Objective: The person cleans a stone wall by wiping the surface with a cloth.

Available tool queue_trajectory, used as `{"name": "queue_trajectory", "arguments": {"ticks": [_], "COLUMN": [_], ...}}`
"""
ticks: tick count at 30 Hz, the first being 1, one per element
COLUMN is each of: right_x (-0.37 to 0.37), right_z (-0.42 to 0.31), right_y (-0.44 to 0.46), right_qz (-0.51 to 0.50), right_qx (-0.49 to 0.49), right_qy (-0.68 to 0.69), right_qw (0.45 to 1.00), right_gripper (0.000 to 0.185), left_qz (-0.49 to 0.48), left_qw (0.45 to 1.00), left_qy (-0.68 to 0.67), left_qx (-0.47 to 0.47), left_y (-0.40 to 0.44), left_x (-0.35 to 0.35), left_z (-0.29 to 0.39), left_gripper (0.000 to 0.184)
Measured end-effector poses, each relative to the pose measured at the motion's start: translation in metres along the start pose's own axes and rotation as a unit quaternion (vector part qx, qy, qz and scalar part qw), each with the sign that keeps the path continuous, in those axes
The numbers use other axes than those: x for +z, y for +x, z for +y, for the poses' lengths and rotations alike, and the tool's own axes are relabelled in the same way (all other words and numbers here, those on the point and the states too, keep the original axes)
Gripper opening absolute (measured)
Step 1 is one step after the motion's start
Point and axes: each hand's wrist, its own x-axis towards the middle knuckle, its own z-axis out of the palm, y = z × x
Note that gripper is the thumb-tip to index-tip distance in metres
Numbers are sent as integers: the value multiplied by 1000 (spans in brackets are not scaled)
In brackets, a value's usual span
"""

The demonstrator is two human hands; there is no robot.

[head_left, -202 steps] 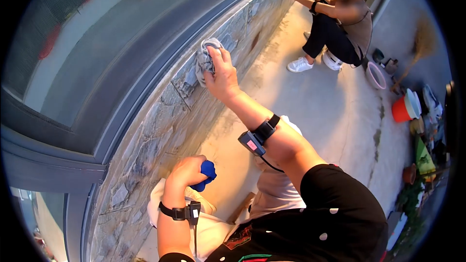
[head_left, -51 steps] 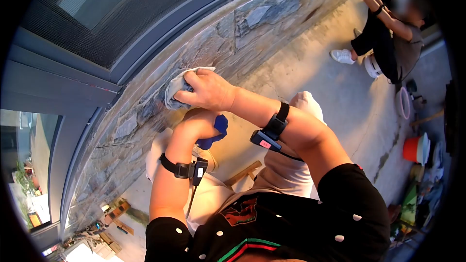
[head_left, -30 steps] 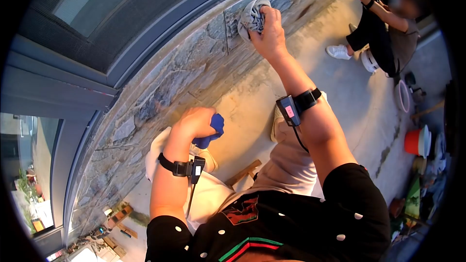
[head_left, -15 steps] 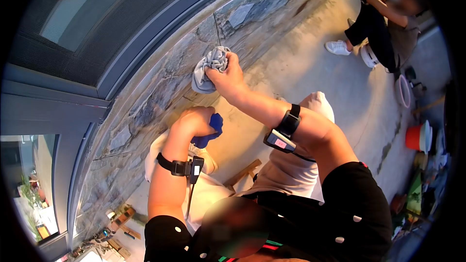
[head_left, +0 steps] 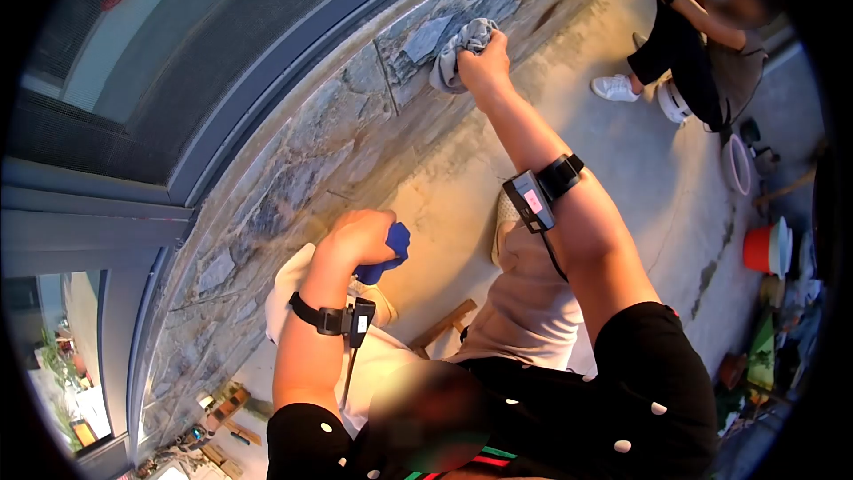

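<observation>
A crumpled grey cloth is bunched in my right hand, pressed against the stone-faced wall at upper centre. My left hand is lower down, over my left knee, its fingers curled round a blue cloth. Part of the blue cloth hangs below the palm, and the fingertips are mostly hidden. Both forearms carry black straps with small boxes.
A grey window frame runs above the wall. At upper right sits another person with arms stretched toward the wall. A red bucket and a pink-rimmed basin stand at right. Wooden pieces lie at lower left.
My right hand has slid up and to the right along the wall with the grey cloth. My left hand has dropped very slightly, still holding the blue cloth. The other person's hands shifted a little.
</observation>
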Motion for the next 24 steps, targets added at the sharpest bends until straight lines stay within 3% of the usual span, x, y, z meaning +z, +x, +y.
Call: {"name": "queue_trajectory", "arguments": {"ticks": [1,8,12,17,19,22,23,24], "right_x": [2,43,66,71,84,99,100,92], "right_z": [1,28,39,45,68,101,105,91], "right_y": [-6,-65,-114,-151,-149,-125,-115,-107], "right_qz": [-19,-113,-174,-287,-377,-394,-367,-318], "right_qx": [40,173,195,249,320,364,360,371], "right_qy": [51,73,119,139,197,222,224,181], "right_qw": [998,976,958,915,847,814,828,853], "right_gripper": [60,52,53,61,60,59,45,11], "left_qz": [4,2,-1,-38,-36,-24,-9,-10], "left_qw": [1000,1000,1000,999,999,1000,1000,1000], "left_qy": [-1,-7,2,-4,-4,3,7,7], "left_qx": [-3,-6,-12,-15,-7,2,1,1], "left_y": [1,5,6,11,13,13,11,9], "left_x": [2,-2,-6,0,4,3,1,-2], "left_z": [-3,-2,6,11,7,6,7,9], "left_gripper": [44,48,48,47,47,47,46,46]}}
